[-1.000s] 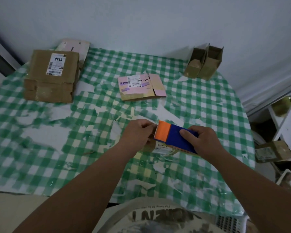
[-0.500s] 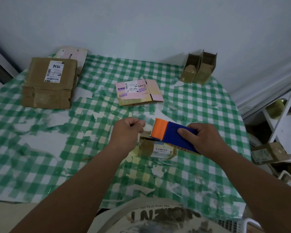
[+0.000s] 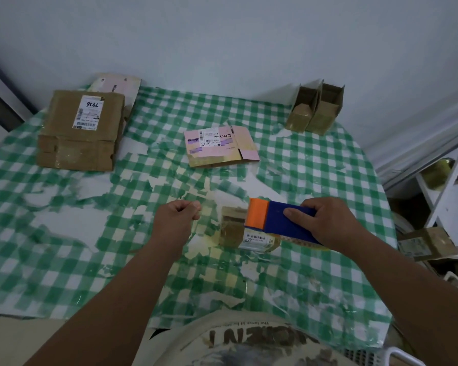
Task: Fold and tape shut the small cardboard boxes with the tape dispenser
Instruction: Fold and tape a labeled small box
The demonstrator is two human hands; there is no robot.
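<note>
- Brown cardboard, small box [image 3: 233, 228]: sits on the near-centre of the table, flaps folded down, white barcode label on its near face. A glossy film shows on top; whether that is tape I cannot tell.
- Tape dispenser [image 3: 278, 220]: blue body, orange front end, held just above the right part of the box, orange end toward the left.
- Right hand [image 3: 325, 223]: fingers and thumb curled round the blue body, firm hold.
- Left hand [image 3: 177, 217]: left of the box and apart from it, fingers curled with thumb against forefinger. It looks like a pinch on a clear tape end; no strip is visible, so what it holds, if anything, cannot be told.
- Step (judgement): drawing out tape for the top seam of this box. Folding looks finished here.
- Next move (judgement): lay the strip flat along the seam, press it down, then cut it at the dispenser's edge. The box is light and unheld, so it may slide or lift.
- Farther out: pink flat box [image 3: 220, 145] at far centre, large brown parcel [image 3: 80, 130] at far left, two open-topped small boxes [image 3: 315, 109] at far right against the wall.
- Tablecloth [image 3: 64, 260]: green-and-white check, much worn in patches.
</note>
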